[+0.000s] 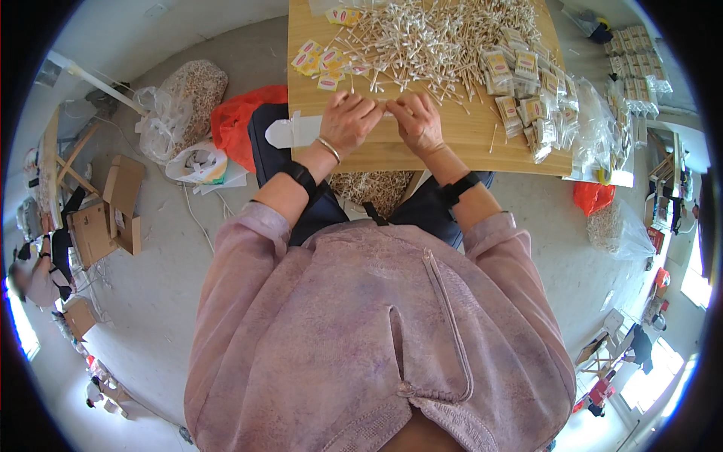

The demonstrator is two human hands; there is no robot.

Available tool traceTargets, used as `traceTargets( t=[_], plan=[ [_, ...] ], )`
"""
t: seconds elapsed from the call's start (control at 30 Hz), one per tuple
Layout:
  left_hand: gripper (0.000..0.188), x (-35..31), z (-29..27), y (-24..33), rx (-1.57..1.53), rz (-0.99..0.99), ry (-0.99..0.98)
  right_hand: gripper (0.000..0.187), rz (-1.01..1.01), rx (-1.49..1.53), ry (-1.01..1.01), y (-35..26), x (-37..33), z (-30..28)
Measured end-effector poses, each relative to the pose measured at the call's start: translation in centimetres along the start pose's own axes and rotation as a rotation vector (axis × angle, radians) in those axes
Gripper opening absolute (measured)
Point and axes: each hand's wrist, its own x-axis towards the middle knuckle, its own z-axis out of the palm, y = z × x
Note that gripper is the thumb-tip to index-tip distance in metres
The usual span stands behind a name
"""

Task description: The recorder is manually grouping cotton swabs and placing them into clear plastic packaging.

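Over the near part of the wooden table [452, 154], my two hands are close together with their fingers pinched. My left hand [349, 126] is closed, its fingertips turned toward the other hand. A thin swab-like tip shows just above its knuckles. Close by on the right, my right hand [419, 124] is closed too. What the fingertips hold between them is too small to make out. Beyond the hands spreads a large heap of loose cotton swabs [422, 45]. Small yellow and white cards [330, 60] lie left of the heap.
Filled clear packets of swabs [527, 68] pile up at the table's right. A white paper strip [295, 131] lies by the left edge. A red bag [245, 124], a sack of swabs [197, 94] and cardboard boxes [124, 196] stand on the floor to the left.
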Motion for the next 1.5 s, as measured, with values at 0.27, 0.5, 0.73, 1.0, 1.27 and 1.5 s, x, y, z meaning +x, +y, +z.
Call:
traceTargets(
  t=[0.27,0.5,0.73,1.0,1.27,1.5],
  plan=[
    [0.012,-0.4,0.3,0.4,-0.018,-0.042,-0.015,0.026,-0.003,-0.051,0.046,-0.2,-0.5,0.7],
    [0.012,0.1,0.4,0.0,-0.276,-0.135,-0.043,0.023,0.173,0.205,0.006,-0.2,-0.3,0.0],
    [0.024,-0.5,2.0,-0.9,-0.669,-0.456,-0.077,0.014,0.644,0.625,-0.085,0.0,0.1,-0.2],
    [0.018,-1.1,2.8,-0.1,-1.261,-0.86,-0.224,0.01,0.731,0.872,-0.11,1.0,-1.1,1.3],
    [0.016,-1.0,2.9,0.2,-1.388,-0.891,-0.165,0.016,0.87,0.94,-0.095,-0.3,0.2,1.2],
    [0.013,-1.2,3.7,1.0,-1.408,-1.0,-0.151,0.016,0.683,0.779,-0.157,0.7,-0.2,1.1]
  ],
)
